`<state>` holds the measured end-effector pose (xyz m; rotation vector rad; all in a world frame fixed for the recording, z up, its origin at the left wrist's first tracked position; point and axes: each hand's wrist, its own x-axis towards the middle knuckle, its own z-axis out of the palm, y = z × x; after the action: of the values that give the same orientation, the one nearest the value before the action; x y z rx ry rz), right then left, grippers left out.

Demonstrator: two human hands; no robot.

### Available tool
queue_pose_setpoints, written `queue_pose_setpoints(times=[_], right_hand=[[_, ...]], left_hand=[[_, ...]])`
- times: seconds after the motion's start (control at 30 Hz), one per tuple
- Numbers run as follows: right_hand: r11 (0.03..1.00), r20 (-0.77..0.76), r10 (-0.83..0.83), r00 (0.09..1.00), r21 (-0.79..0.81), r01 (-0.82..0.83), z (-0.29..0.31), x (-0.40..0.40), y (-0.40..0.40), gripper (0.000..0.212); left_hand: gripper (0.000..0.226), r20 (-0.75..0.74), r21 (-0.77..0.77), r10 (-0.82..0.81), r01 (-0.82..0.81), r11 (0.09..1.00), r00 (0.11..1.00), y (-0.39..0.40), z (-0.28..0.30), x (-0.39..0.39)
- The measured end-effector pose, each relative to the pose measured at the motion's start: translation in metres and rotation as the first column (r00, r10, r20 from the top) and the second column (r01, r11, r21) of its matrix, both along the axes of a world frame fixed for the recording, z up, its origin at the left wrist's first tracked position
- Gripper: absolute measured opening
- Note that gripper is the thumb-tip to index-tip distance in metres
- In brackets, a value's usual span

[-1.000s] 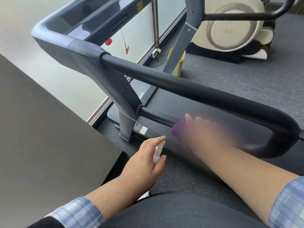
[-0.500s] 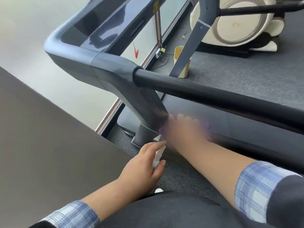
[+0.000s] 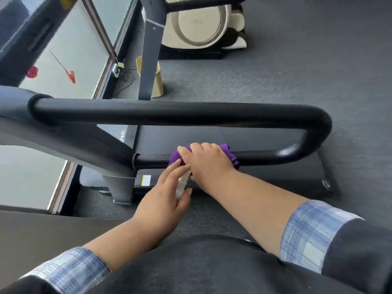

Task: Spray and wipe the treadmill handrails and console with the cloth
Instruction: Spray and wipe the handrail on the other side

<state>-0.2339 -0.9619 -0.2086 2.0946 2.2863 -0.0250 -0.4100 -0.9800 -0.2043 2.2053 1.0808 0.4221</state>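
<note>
The black treadmill handrail (image 3: 180, 114) loops round at the right and returns as a lower bar (image 3: 265, 157). My right hand (image 3: 209, 164) presses a purple cloth (image 3: 230, 155) around that lower bar, near where it joins the grey upright (image 3: 101, 149). My left hand (image 3: 163, 200) sits just below and left of it, holding a small white spray bottle (image 3: 182, 185), mostly hidden by the fingers. The dark console (image 3: 23, 32) shows at the top left edge.
The treadmill deck (image 3: 275, 179) lies under the rail on grey carpet. A dark table surface (image 3: 42, 232) fills the lower left. A yellow bin (image 3: 158, 81) and a cream exercise machine (image 3: 197, 24) stand behind, beside a window wall (image 3: 70, 60).
My right hand with the cloth has slid right along the lower bar, away from the grey upright. The view has swung so the rail's end loop shows. My left hand keeps the bottle.
</note>
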Motion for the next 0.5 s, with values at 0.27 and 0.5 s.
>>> queue_pose_setpoints(times=[0.27, 0.5], right_hand=[[0.995, 0.006, -0.084, 0.996, -0.058, 0.084, 0.021, 0.097, -0.048, 0.077], [0.997, 0.043, -0.045, 0.998, -0.056, 0.048, 0.023, 0.124, -0.065, 0.078]], left_hand=[[0.058, 0.032, 0.029, -0.101, 0.100, 0.995, 0.994, -0.032, 0.010, 0.077], [0.057, 0.078, 0.019, 0.006, -0.007, 1.000, 0.997, -0.057, 0.009, 0.117]])
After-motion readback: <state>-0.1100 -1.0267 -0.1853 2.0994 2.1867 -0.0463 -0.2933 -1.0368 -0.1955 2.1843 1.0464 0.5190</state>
